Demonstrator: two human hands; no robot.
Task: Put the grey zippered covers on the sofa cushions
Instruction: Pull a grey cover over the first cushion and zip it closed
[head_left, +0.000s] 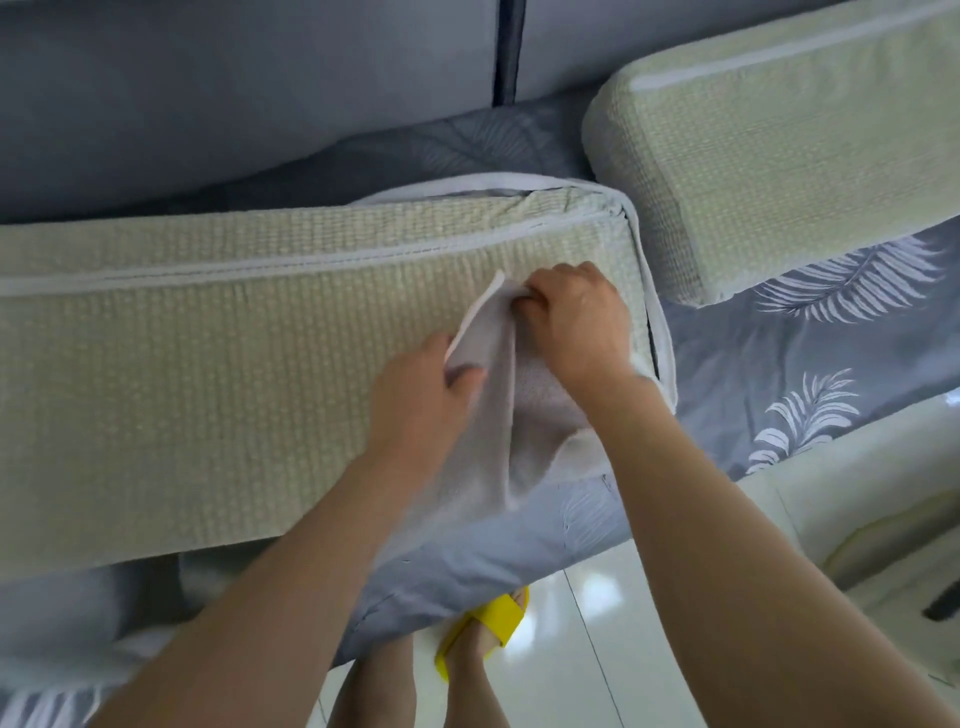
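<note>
Our left hand (421, 395) and right hand (571, 317) both pinch the grey cover (519, 415), fingers clamped on its loose flap, at the right end of the long cushion (208, 374) on the sofa (208, 104).

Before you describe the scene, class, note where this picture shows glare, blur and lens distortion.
Head view: glare patches on the floor; the left hand gripping the cover is slightly motion-blurred, the right hand sharper; the edges of the cushion bow from the wide lens.

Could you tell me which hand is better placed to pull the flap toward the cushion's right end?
Probably the right hand: it grips the flap nearer that end than the left hand.
</note>
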